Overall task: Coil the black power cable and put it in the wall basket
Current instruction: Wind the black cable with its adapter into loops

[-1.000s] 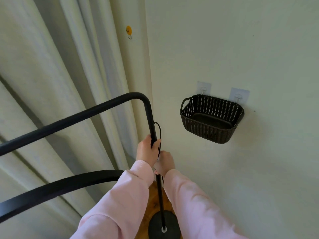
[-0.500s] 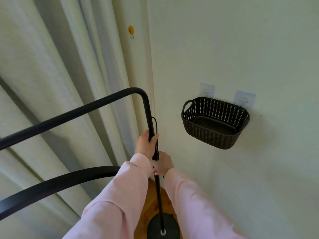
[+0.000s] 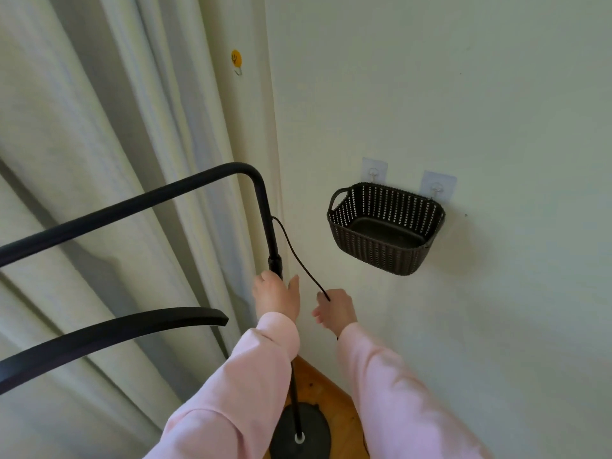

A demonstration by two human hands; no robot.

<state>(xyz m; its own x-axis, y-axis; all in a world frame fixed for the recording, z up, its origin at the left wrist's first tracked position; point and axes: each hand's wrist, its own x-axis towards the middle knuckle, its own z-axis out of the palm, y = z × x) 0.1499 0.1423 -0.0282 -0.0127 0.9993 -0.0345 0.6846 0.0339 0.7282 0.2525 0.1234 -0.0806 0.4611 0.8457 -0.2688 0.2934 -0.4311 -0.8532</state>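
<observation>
Near woven basket (image 3: 377,256): right hand (image 3: 336,309) pinches cable (image 3: 294,250), left hand (image 3: 276,294) grips pole (image 3: 265,207).

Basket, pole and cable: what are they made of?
Basket: probably dark brown plastic, moulded like weaving; even rows of little holes, smooth solid bottom.
Pole: likely metal tube, matte black coat; clean smooth bend, faint shine.
Cable: thin, black, bends easily; rubbery or plastic cover, hard to tell which.

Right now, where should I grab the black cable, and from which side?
Probably the free slanted stretch of the black cable, between the lamp pole and the right hand pinching it. Come from the right, where it hangs clear of the pole.
</observation>
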